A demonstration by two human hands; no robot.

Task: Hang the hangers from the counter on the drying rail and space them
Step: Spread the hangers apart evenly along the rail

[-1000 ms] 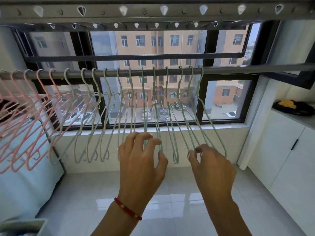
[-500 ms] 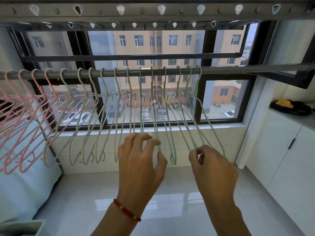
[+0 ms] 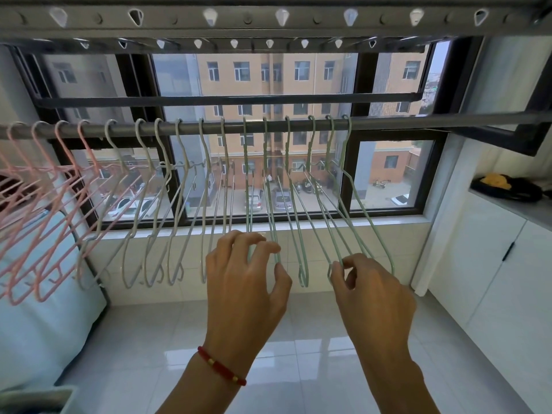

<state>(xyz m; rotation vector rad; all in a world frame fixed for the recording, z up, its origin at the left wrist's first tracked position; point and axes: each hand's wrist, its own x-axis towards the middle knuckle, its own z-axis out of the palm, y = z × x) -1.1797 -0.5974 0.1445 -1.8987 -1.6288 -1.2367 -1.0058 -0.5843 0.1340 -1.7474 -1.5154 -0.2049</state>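
Nearest to me, the left hand (image 3: 245,282), a red beaded bracelet (image 3: 222,366) at its wrist, curls its grip round the lower end of one green hanger (image 3: 273,231), thumb and fingertips closed on the wire. Just beside it, the right hand (image 3: 373,294) pinches the bottom loops of the two rightmost green hangers (image 3: 352,222). Further back, every hanger hangs from the grey drying rail (image 3: 418,122): pink hangers (image 3: 44,204) at the left, white hangers (image 3: 167,210) in the middle, green at the right. Beyond stands the window (image 3: 388,174). No writing is legible anywhere.
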